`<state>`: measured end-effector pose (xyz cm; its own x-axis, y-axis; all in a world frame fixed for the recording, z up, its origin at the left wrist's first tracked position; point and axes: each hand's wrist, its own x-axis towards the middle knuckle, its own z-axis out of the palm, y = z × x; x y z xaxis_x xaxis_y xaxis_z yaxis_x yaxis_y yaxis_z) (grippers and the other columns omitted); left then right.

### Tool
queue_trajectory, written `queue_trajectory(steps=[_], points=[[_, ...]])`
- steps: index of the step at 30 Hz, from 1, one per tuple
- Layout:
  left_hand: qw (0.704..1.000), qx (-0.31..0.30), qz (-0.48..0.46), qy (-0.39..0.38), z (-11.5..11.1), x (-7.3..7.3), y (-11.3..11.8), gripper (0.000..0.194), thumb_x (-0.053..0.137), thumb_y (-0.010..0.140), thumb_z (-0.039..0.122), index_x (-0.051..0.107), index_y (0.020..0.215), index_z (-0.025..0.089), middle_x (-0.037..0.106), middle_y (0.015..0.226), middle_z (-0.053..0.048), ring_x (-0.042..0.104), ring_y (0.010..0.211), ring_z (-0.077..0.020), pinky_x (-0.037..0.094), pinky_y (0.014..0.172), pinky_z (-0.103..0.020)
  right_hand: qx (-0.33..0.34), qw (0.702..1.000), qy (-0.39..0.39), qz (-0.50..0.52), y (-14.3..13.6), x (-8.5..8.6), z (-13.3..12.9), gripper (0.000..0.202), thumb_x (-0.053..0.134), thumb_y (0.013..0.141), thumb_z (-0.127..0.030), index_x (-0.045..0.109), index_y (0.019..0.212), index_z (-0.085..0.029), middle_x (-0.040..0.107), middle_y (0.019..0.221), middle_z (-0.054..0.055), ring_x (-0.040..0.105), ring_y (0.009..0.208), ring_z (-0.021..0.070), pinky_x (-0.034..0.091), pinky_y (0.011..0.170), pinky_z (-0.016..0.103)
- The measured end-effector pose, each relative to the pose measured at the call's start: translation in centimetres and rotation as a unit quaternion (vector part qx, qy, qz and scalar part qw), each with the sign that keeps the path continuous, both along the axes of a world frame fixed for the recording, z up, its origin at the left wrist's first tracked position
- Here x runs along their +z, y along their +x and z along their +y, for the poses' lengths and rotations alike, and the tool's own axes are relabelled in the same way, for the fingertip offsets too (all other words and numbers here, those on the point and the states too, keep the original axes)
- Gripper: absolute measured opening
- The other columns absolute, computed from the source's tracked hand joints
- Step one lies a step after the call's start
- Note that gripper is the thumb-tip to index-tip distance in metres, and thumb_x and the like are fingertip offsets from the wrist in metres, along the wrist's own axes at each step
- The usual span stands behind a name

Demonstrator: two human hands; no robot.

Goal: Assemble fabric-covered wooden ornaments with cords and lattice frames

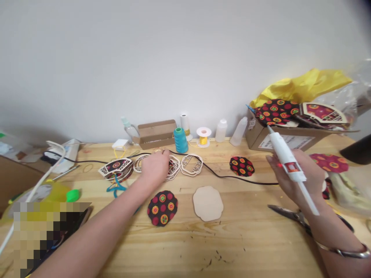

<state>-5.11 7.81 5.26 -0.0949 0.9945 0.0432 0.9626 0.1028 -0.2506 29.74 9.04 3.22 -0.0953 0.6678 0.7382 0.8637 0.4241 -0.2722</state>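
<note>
The left hand [155, 168] over the cut-out wooden frames [174, 166], the right hand [311, 179] around a white glue gun [285, 153].
The frames are mid-picture, under the left hand, the nearer one; I cannot tell how open it is or if it grips any. The right hand is wrapped around the gun, whose tip slants toward the upper left.

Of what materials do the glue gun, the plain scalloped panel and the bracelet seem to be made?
Glue gun: probably plastic; its white body looks smooth, moulded. Scalloped panel: likely matte wood, perhaps cardboard, from its even, pale face. Bracelet: apparently polished metal, given its silvery shine.
</note>
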Motion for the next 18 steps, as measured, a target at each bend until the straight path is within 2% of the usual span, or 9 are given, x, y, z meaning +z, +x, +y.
queue_trajectory(steps=[4,7,12,18], points=[[0.999,0.016,0.014,-0.026,2.2,0.4,-1.8,0.037,0.035,0.083,0.005,0.062,0.108,0.011,0.063,0.099,-0.021,0.065,0.092,-0.0318,0.049,0.068,-0.037,0.031,0.998,0.060,-0.013,0.0,-0.2,-0.1,0.011,0.062,0.082,-0.031,0.058,0.080,-0.022,0.065,0.078,0.007,0.063,0.070,0.0223,0.048,0.062,0.031],[0.999,0.008,0.013,-0.049,3.2,0.3,-2.7,0.037,0.034,0.083,0.007,0.066,0.103,0.012,0.062,0.103,-0.020,0.065,0.092,-0.0309,0.049,0.069,-0.036,0.027,0.996,0.089,-0.009,-0.3,-0.2,-0.1,0.011,0.063,0.081,-0.030,0.060,0.084,-0.019,0.066,0.077,0.007,0.063,0.070,0.0219,0.050,0.063,0.031],[0.998,-0.001,0.018,-0.055,3.8,0.4,-3.1,0.036,0.033,0.083,0.008,0.065,0.101,0.009,0.064,0.102,-0.021,0.065,0.093,-0.0299,0.050,0.070,-0.035,0.055,0.996,0.071,-0.015,-0.5,-0.2,0.0,0.009,0.063,0.080,-0.026,0.059,0.085,-0.019,0.066,0.078,0.008,0.063,0.070,0.0218,0.050,0.063,0.032],[0.999,-0.003,0.028,-0.031,3.6,0.6,-2.2,0.037,0.033,0.081,0.004,0.061,0.104,0.009,0.067,0.092,-0.022,0.066,0.092,-0.0325,0.050,0.070,-0.040,0.101,0.993,0.050,-0.019,-1.0,-0.6,-0.2,0.009,0.063,0.079,-0.024,0.058,0.087,-0.023,0.067,0.081,0.006,0.063,0.069,0.0218,0.051,0.061,0.033]])
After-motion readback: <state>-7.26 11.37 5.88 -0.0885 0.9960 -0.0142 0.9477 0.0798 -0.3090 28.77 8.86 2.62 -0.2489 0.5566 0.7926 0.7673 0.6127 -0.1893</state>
